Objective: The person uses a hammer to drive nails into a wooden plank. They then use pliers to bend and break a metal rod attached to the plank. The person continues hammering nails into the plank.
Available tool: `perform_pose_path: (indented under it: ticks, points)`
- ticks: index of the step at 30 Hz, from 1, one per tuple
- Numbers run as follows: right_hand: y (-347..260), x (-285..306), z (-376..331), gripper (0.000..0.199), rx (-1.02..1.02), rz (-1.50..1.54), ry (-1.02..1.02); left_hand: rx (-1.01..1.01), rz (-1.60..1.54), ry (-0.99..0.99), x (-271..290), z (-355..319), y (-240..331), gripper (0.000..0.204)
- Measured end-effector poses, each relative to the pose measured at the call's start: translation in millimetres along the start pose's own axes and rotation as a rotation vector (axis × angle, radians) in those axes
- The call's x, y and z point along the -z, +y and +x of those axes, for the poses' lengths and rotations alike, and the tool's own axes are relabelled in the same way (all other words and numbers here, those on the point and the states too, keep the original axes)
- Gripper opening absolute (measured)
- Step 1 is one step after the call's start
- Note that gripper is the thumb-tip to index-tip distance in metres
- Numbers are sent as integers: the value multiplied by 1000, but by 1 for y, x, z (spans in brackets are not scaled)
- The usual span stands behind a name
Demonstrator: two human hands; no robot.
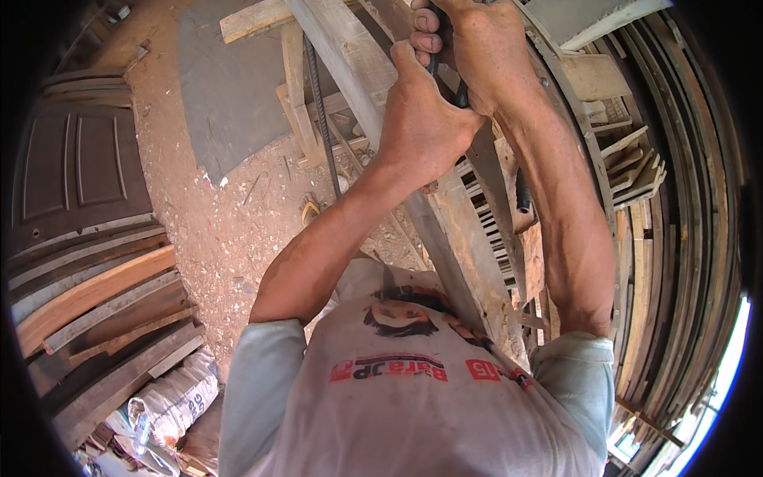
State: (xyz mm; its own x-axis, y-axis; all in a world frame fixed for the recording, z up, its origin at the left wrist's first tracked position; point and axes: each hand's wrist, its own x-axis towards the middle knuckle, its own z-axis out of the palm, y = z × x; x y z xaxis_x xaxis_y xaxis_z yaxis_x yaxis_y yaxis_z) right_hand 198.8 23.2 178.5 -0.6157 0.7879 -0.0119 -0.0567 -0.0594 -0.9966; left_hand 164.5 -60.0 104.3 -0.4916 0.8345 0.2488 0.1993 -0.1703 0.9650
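Both of my hands are together over a long wooden beam (457, 238), near the top of the view. My left hand (421, 127) is closed, its thumb pointing up beside the right hand's fingers. Just above and to the right, my right hand (486, 52) has its fingers curled round the same thing. Between them shows a black-handled tool (462, 94); its working end is hidden by the hands, so I cannot tell its kind. The beam runs from the upper left down toward my shirt, below the hands.
A ribbed metal rod (321, 111) leans left of the beam, by a wooden frame (296, 87). A grey sheet (226, 87) lies on the dirt floor. Stacked boards (103, 310) and a panelled door (79, 167) stand left. Long planks (691, 199) line the right. A sandal (309, 208) shows below.
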Motion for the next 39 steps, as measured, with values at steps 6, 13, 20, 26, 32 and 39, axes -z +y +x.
perform_pose_path:
  ticks: [6,13,20,26,32,39]
  points:
    - [-3,-11,24,32,4,-529,39,145,40,-4,12,23,-18,74]
    - [-11,-19,32,38,73,-519,-144,83,-74,-73,43,26,-27,74]
    - [-60,-15,-44,46,-69,-196,167,3,-382,-127,40,-12,18,45]
    - [-29,30,-73,52,394,-150,35,102,-454,-49,31,-26,13,45]
    - [-8,40,-81,50,364,-124,100,124,-354,-101,18,-25,0,42]
    - [-1,34,-74,63,497,-193,-68,-66,-267,-194,5,-29,3,47]
